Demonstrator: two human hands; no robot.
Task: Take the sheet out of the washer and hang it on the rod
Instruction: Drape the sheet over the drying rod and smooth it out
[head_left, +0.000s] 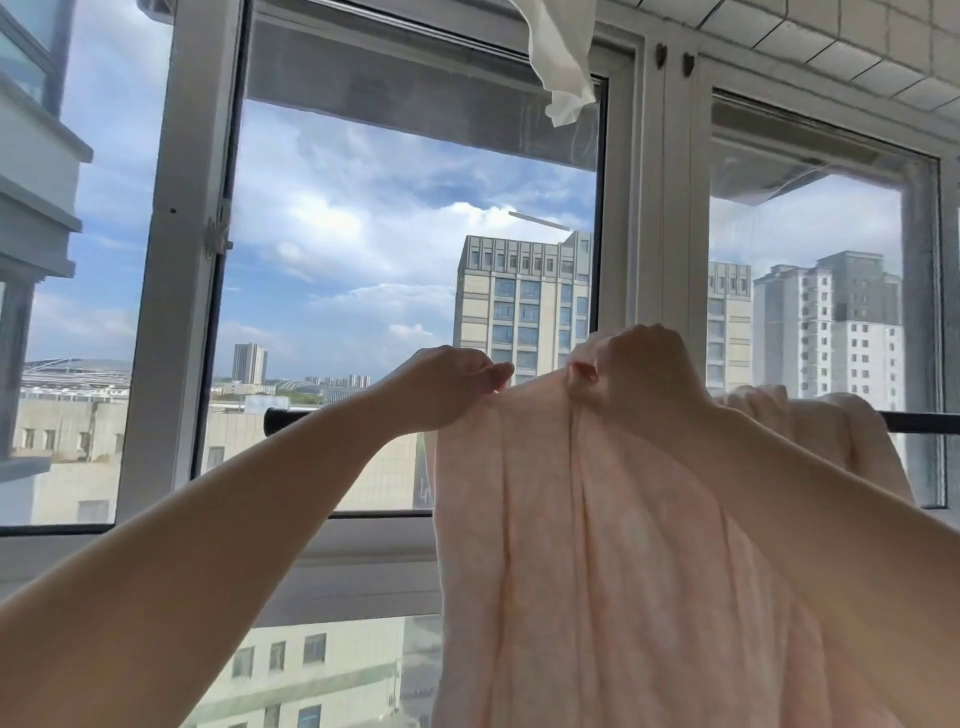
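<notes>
Hanging step: my left hand (447, 387) and right hand (636, 366) pinch the top edge of the pink sheet (597, 545) at the rod (322, 414); next, I judge, spread it leftward.

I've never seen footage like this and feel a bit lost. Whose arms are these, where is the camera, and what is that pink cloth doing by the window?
There is no robot here. A person wears a wide-angle camera on the head, so you see their own two bare arms reaching forward. The single picture looks toward a window with city buildings and sky beyond.

Across the window runs a dark rod. A pale pink sheet hangs down in front of the person, and part of it already lies over the rod on the right.

The left hand pinches the sheet's upper edge, and the right hand grips bunched fabric beside it, both raised above the rod. A white cloth dangles from above, untouched.
</notes>
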